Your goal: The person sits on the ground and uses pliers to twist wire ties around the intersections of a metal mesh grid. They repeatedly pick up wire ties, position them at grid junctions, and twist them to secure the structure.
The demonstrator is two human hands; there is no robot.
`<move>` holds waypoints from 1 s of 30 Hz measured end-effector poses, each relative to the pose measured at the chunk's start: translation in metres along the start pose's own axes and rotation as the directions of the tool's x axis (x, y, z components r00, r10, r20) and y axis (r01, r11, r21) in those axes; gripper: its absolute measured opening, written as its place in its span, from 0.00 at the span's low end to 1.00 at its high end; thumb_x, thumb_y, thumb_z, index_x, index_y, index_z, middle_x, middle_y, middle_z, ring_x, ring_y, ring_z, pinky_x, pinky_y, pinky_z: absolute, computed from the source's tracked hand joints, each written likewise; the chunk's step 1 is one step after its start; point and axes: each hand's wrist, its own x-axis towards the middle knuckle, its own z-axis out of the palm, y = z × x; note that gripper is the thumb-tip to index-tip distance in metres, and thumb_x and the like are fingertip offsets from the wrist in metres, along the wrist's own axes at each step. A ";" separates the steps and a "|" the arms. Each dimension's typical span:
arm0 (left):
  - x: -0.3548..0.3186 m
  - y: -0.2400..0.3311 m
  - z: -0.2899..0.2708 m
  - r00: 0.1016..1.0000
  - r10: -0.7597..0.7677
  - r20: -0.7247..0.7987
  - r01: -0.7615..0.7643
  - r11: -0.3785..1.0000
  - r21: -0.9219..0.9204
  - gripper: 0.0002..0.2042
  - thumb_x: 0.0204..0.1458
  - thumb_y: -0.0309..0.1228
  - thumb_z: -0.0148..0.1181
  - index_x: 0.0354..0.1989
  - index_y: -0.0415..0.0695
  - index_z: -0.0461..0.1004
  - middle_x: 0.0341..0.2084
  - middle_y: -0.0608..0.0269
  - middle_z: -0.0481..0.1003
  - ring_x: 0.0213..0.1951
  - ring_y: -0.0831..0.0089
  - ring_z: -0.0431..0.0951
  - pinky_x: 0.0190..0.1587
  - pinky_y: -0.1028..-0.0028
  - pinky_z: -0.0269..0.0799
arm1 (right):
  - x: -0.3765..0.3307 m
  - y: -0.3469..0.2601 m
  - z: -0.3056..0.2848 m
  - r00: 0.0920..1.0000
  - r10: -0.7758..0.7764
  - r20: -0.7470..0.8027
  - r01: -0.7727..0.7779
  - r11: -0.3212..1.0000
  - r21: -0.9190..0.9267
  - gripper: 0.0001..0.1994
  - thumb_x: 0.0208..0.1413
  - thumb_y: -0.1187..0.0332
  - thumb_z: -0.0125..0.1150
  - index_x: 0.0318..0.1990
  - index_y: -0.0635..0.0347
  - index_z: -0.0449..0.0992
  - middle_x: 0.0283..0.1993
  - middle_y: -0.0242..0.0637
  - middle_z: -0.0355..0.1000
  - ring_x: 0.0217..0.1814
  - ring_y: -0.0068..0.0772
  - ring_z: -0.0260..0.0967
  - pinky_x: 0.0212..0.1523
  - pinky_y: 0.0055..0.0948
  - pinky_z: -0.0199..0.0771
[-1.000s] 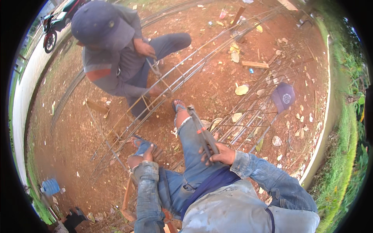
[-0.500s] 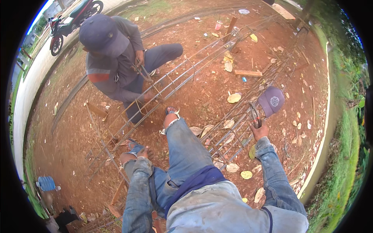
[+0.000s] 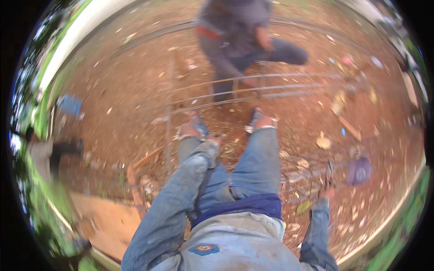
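Note:
At the right, my right hand is closed round the handles of a pair of pincers, blurred by motion. A purple cap lies just beyond them. Below the pincers, long steel bars run along the leaf-strewn ground. My left hand is by my left lower leg; its fingers are too smeared to read. In front of my feet a rebar cage stretches across the view. Behind it a co-worker crouches, their arms reaching down towards the bars.
A blue water jug stands at the left, with another person below it. A wooden board lies at the lower left. A wood piece and fallen leaves dot the red soil at the right.
My view has swung to the left, so the co-worker and rebar cage appear further right. The other person and the board have come into sight. The pincers stay in my right hand.

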 end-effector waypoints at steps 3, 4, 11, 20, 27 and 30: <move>0.009 -0.019 -0.024 0.991 0.131 -0.041 -0.112 0.946 0.306 0.21 0.48 0.47 0.56 0.39 0.39 0.76 0.34 0.51 0.77 0.40 0.60 0.75 0.44 0.64 0.68 | -0.044 -0.047 0.036 0.975 -0.218 -0.032 0.217 0.976 -0.023 0.21 0.50 0.61 0.58 0.49 0.64 0.68 0.55 0.51 0.62 0.55 0.51 0.61 0.53 0.40 0.63; 0.002 0.006 -0.003 0.993 0.109 -0.043 -0.081 0.908 0.412 0.20 0.47 0.47 0.55 0.39 0.42 0.76 0.35 0.50 0.76 0.41 0.56 0.76 0.46 0.63 0.68 | -0.043 -0.039 0.046 0.963 -0.269 0.003 0.268 0.961 0.076 0.20 0.51 0.61 0.56 0.49 0.64 0.68 0.54 0.51 0.62 0.56 0.53 0.59 0.56 0.43 0.58; -0.023 -0.014 0.038 0.994 0.005 0.110 -0.097 0.516 0.851 0.20 0.43 0.44 0.58 0.38 0.40 0.77 0.40 0.52 0.75 0.45 0.56 0.75 0.49 0.63 0.68 | -0.081 -0.117 0.073 0.748 -0.664 -0.007 0.663 0.748 -0.023 0.16 0.58 0.63 0.43 0.47 0.64 0.71 0.52 0.52 0.65 0.57 0.52 0.58 0.59 0.45 0.52; -0.036 0.028 0.030 0.945 0.268 0.186 -0.322 0.855 0.406 0.17 0.44 0.40 0.57 0.41 0.44 0.76 0.38 0.51 0.76 0.44 0.55 0.74 0.49 0.63 0.67 | -0.019 -0.136 0.079 0.713 -0.604 0.357 0.469 0.789 0.397 0.19 0.57 0.58 0.49 0.36 0.70 0.75 0.31 0.48 0.75 0.32 0.38 0.73 0.32 0.34 0.69; -0.014 0.026 0.000 0.940 0.226 -0.255 -0.225 0.974 0.031 0.13 0.41 0.36 0.62 0.33 0.41 0.77 0.30 0.51 0.77 0.35 0.61 0.78 0.43 0.67 0.72 | -0.048 -0.159 0.074 0.765 -0.515 0.386 0.573 0.818 -0.046 0.20 0.56 0.52 0.44 0.38 0.59 0.75 0.34 0.53 0.72 0.39 0.54 0.70 0.39 0.46 0.68; -0.022 0.037 -0.005 0.912 0.324 -0.251 -0.314 0.946 0.080 0.16 0.48 0.42 0.60 0.33 0.39 0.77 0.25 0.57 0.77 0.29 0.68 0.78 0.35 0.71 0.74 | -0.057 -0.181 0.055 0.810 -0.428 0.402 0.510 0.851 -0.122 0.16 0.53 0.55 0.47 0.39 0.54 0.75 0.35 0.47 0.74 0.42 0.50 0.70 0.43 0.46 0.68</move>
